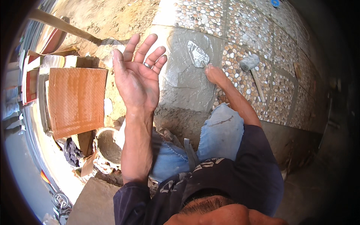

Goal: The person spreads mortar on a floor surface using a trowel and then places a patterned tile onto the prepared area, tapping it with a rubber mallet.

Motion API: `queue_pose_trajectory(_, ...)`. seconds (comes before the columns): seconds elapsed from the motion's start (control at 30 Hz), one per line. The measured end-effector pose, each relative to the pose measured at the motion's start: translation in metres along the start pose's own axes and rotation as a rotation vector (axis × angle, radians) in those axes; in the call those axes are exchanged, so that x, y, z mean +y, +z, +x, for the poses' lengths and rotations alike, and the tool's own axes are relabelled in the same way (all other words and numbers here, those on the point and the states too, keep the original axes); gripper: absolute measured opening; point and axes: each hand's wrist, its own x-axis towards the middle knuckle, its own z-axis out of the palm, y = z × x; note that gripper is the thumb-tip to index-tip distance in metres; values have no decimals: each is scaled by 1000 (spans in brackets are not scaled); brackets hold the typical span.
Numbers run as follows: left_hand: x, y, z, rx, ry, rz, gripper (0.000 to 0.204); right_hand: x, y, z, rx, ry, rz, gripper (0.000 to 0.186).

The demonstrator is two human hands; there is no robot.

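Observation:
My left hand (139, 78) is raised palm up with its fingers spread, a ring on one of them, and nothing in it. Lower down, my right hand (215, 74) is closed around the handle of a trowel (198, 54), hiding most of that handle. The trowel's blade, smeared with grey, lies flat over a square of wet cement mortar (193, 88). Ridges and a smoothed sheen show on the mortar. Right of my right hand, a mallet (250, 63) with a grey head rests on pebble-patterned tiles (234, 65).
On the left, an orange-brown ribbed tile (77, 101) leans on a stack. Below it stands a bucket (108, 144) with grey mortar inside. A long wooden handle (63, 26) slants in at the upper left over sandy soil (108, 17). A blue round item (275, 3) lies far right.

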Motion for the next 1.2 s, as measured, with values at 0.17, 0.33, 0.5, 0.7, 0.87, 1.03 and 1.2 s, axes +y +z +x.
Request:
queue_pose_trajectory(0.17,3,-8,1,-11,13,-5,59,-42,-57,-25,-397,443,781,37)
queue_pose_trajectory(0.33,-1,0,0,-30,3,20,60,-64,-28,-46,-522,-41,533,44)
queue_pose_trajectory(0.5,-1,0,0,-21,24,31,59,-52,2,-65,-442,-167,255,43)
queue_pose_trajectory(0.7,-1,-3,-3,-50,24,20,58,1,-24,-80,-286,184,187,47)
queue_pose_trajectory(0.87,-1,0,-4,-27,9,17,58,-19,-46,-79,-536,426,625,47)
queue_pose_trajectory(1.03,-4,2,-4,-37,21,23,57,-22,9,-108,-450,-170,340,46)
queue_pose_trajectory(1.2,-12,4,-1,-50,3,27,57,-71,-13,-58,-433,-162,54,44)
